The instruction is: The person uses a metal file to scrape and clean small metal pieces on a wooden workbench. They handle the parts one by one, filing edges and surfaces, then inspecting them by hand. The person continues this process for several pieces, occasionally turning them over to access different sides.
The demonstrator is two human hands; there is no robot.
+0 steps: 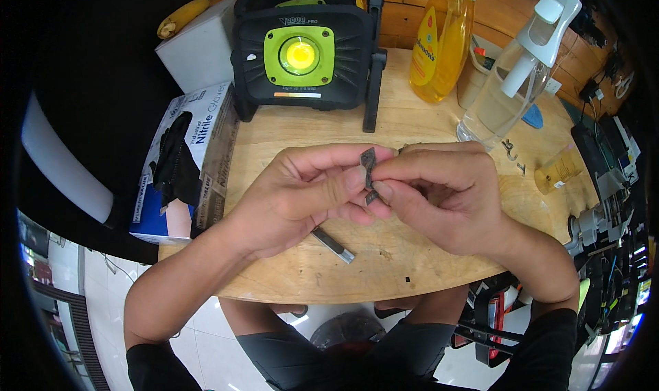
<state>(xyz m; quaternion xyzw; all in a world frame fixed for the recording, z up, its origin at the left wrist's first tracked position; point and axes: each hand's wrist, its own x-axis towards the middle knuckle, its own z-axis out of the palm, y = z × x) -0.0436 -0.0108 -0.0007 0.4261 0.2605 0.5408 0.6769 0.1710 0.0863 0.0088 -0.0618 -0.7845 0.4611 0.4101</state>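
Note:
Above the wooden table, a small dark grey flat piece (368,159) with angular ends is held between both hands. My left hand (292,202) is closed on it, the thumb pressing its side and the fingers behind. From the right, the thumb and forefinger of my right hand (453,195) pinch at its edge. Fingers cover its middle, and its exact kind does not show. Below my left hand lies a slim metal tool (334,245) with a bright end, its upper part hidden by the hand. A tiny black bit (407,279) rests near the table's front edge.
At the back of the table (295,133) stands a lit work lamp (300,56). A glove box (182,157) is left; an amber bottle (439,44), a clear spray bottle (511,75), small metal pieces (509,148) and a yellowish cup (557,170) are right.

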